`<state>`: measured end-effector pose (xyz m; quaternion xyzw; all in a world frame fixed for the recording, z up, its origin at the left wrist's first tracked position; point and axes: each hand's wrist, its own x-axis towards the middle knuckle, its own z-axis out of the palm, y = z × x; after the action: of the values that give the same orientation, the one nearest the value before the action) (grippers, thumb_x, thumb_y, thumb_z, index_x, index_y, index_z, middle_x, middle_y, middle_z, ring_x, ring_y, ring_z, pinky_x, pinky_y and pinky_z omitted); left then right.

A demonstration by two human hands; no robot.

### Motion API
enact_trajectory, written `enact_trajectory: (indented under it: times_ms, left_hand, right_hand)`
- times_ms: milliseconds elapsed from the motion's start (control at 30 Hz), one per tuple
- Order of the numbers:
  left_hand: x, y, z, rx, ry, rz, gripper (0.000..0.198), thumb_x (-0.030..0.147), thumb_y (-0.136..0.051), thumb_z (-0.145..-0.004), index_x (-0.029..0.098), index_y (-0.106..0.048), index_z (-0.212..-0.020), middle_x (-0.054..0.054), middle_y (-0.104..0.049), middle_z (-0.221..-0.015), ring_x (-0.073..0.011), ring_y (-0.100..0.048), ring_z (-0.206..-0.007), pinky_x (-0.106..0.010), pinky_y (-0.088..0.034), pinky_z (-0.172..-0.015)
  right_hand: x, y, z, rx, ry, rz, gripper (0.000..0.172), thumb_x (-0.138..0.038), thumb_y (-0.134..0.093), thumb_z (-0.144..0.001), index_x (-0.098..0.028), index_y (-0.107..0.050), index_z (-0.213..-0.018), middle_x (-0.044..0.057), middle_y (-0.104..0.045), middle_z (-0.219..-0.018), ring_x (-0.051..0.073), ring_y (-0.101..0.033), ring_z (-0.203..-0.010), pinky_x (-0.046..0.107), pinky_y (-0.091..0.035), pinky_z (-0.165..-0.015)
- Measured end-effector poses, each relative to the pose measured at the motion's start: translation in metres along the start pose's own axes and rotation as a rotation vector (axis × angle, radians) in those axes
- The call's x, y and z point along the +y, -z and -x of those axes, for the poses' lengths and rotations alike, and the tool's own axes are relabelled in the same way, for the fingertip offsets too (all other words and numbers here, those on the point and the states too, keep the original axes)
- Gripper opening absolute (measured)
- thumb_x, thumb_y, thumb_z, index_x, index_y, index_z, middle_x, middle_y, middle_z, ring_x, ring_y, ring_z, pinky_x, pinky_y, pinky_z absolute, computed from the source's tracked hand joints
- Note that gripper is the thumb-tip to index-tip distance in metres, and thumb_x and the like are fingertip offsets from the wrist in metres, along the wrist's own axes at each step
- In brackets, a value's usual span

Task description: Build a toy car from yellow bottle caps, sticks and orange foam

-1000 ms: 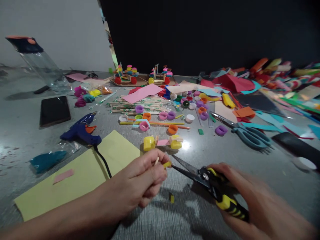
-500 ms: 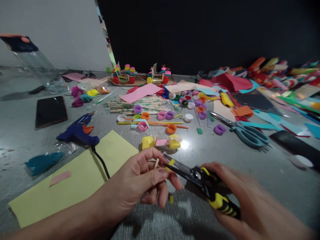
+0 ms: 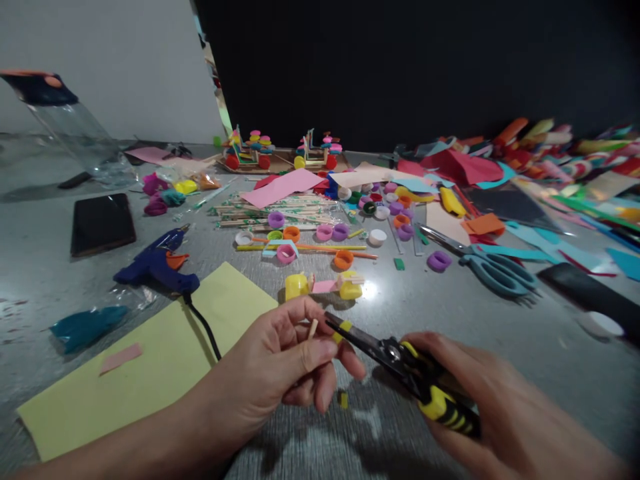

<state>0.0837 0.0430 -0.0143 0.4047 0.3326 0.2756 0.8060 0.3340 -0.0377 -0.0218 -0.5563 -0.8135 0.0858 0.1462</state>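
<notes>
My left hand [image 3: 280,370] pinches a thin wooden stick [image 3: 313,328] with a small yellow piece [image 3: 342,331] at its end, low in the middle of the view. My right hand [image 3: 495,410] grips the yellow-and-black handles of a pair of cutters [image 3: 400,363]. The dark blades lie closed against the yellow piece. A cut yellow bit [image 3: 343,399] rests on the grey table under my fingers. Just beyond stands a small part-built piece [image 3: 324,286] with two yellow caps and pink paper.
A yellow paper sheet [image 3: 150,353] and a blue glue gun [image 3: 155,264] lie to the left, a black phone [image 3: 103,223] further back. Coloured bottle caps, sticks, teal scissors [image 3: 493,267] and paper scraps fill the middle and right. Two finished cap models [image 3: 283,151] stand at the back.
The cutter blades, open a second ago, have come together on the yellow piece. My left fingers have loosened and spread below the stick.
</notes>
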Motion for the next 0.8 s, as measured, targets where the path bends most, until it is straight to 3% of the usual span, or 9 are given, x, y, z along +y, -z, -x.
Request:
enact_trajectory:
  times_ms: [300, 600, 800]
  left_hand:
    - [-0.004, 0.002, -0.007, -0.001, 0.038, -0.014, 0.016, 0.022, -0.068, -0.089, 0.015, -0.055, -0.084, -0.003, -0.075, -0.078, 0.0005, -0.048, -0.041, -0.012, -0.023, -0.04]
    - [-0.014, 0.004, -0.012, 0.023, 0.096, -0.029, 0.012, 0.023, -0.065, -0.09, 0.014, -0.057, -0.09, -0.004, -0.075, -0.083, 0.0001, -0.05, -0.043, -0.009, -0.028, -0.039]
    - [-0.022, 0.01, -0.013, 0.05, 0.157, -0.082, 0.01, 0.024, -0.061, -0.094, 0.014, -0.06, -0.092, -0.005, -0.074, -0.084, 0.0007, -0.042, -0.037, -0.009, -0.028, -0.032]
  right_hand:
    - [0.004, -0.006, -0.006, -0.008, 0.02, -0.049, 0.036, -0.017, -0.051, -0.078, -0.021, -0.056, -0.114, 0.007, -0.074, -0.093, 0.02, -0.073, -0.076, 0.025, -0.057, -0.058]
    - [0.005, -0.01, -0.005, -0.03, 0.036, 0.069, 0.03, -0.011, -0.051, -0.076, -0.02, -0.052, -0.105, 0.006, -0.072, -0.086, 0.022, -0.073, -0.07, 0.03, -0.055, -0.057]
    - [0.012, -0.02, -0.005, -0.058, 0.032, 0.041, 0.025, -0.007, -0.052, -0.079, -0.023, -0.048, -0.098, 0.002, -0.067, -0.081, 0.019, -0.069, -0.066, 0.029, -0.051, -0.055]
